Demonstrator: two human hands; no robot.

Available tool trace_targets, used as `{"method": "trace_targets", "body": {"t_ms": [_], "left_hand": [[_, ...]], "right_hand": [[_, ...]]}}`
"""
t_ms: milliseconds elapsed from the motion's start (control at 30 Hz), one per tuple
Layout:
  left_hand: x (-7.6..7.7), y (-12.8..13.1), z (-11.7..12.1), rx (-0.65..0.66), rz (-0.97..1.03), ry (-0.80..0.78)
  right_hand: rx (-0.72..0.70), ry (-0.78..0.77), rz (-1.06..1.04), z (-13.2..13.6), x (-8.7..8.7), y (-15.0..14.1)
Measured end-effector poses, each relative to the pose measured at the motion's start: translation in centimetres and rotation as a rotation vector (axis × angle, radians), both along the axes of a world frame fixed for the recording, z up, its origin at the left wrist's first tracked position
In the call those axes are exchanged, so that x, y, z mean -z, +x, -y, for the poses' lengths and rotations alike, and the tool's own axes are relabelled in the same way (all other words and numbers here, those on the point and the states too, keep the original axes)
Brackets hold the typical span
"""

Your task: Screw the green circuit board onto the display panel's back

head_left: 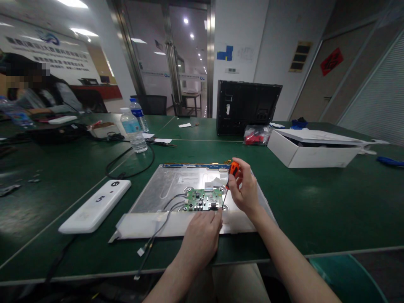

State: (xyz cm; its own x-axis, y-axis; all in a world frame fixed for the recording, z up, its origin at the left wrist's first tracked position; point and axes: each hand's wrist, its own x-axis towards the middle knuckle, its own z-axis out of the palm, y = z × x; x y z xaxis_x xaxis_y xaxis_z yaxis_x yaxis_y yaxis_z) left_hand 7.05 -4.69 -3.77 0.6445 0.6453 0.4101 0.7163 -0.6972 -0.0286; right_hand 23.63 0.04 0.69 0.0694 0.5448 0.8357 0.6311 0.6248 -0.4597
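My right hand (246, 189) grips a screwdriver (233, 169) with an orange and black handle, its shaft slanting down to the lower right corner of a green circuit board (202, 199). The board sits on the back of a flat silver display panel (158, 185), which lies on the table. My left hand (203, 231) rests over the panel's near edge, its index finger stretched out beside the screwdriver tip; the other fingertips are partly hidden. Grey cables (166, 219) run from the board over the near edge and end in white connectors.
A white device marked 5 (96, 206) lies left on the green table (315, 210). Water bottles (134, 130) stand behind it near a loop of black cable. A black monitor casing (248, 105) and a white box (315, 147) are at the back right. Another person sits far left.
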Motion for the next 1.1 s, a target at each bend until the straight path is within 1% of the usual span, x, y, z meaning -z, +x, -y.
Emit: {"method": "trace_targets", "body": {"t_ms": [267, 467, 567, 700, 833, 900, 1100], "left_hand": [[-0.18, 0.02, 0.14, 0.002, 0.003, -0.014], [-0.13, 0.04, 0.04, 0.000, 0.006, -0.015], [-0.15, 0.02, 0.04, -0.003, -0.001, -0.019], [-0.17, -0.01, 0.10, -0.007, -0.002, -0.036], [-0.13, 0.01, 0.13, 0.004, 0.021, -0.036], [-0.08, 0.03, 0.12, 0.007, 0.028, -0.032], [0.09, 0.05, 0.01, -0.004, 0.012, -0.019]], "right_hand": [[0.034, 0.089, 0.043, -0.04, -0.34, -0.14], [-0.035, 0.036, 0.045, 0.19, -0.47, -0.01], [-0.042, 0.016, 0.033, 0.32, -0.57, -0.01], [-0.024, 0.027, 0.013, 0.21, -0.55, -0.06], [0.029, 0.081, 0.053, -0.02, -0.52, -0.09], [0.039, 0.084, 0.066, -0.04, -0.55, -0.08], [-0.060, 0.038, 0.039, 0.22, -0.46, -0.02]]}}
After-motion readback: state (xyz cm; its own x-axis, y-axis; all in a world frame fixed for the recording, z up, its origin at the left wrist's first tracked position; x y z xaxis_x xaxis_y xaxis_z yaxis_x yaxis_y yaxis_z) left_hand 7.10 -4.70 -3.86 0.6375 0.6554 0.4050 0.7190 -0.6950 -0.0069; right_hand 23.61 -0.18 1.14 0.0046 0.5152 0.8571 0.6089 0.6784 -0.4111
